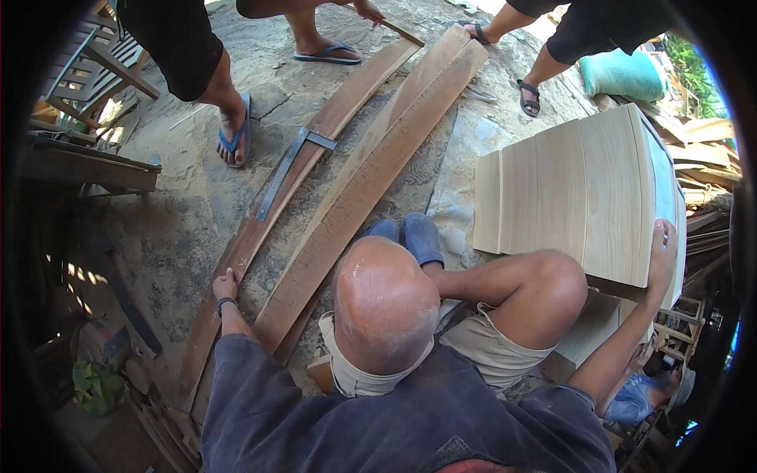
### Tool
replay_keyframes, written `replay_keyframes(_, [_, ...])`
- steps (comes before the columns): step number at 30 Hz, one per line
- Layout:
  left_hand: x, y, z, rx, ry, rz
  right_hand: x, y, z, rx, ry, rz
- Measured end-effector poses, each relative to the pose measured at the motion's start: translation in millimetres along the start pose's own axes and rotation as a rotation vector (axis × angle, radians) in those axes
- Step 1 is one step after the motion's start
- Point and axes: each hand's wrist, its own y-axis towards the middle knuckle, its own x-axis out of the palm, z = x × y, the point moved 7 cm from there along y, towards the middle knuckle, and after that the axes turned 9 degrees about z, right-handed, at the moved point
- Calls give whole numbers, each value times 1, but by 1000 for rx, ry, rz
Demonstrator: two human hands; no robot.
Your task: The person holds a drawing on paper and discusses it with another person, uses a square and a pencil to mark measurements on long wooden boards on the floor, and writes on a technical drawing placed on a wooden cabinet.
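A long brown wooden plank slants across the ground to my left. My left hand is closed around its edge near the close end. Farther up, a metal carpenter's square lies on this plank, its short arm across the width. Beside it on the right rests a thick, lighter timber beam. My right hand lies with fingers extended on the edge of a pale wooden cabinet-like piece to my right. It grips nothing that I can see.
Two people stand at the far side; one person's hand holds a thin stick by the plank's far end. Slatted wooden furniture stands far left. A green sack and stacked boards are at right. Another person is behind my right arm.
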Motion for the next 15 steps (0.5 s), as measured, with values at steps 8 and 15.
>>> replay_keyframes(8, [3, 0, -1, 29, -24, 27, 1, 4, 5, -20, 2, -4])
replay_keyframes(15, [0, -1, 1, 1, -7, -18, 3, 6, 8, -22, 4, 11])
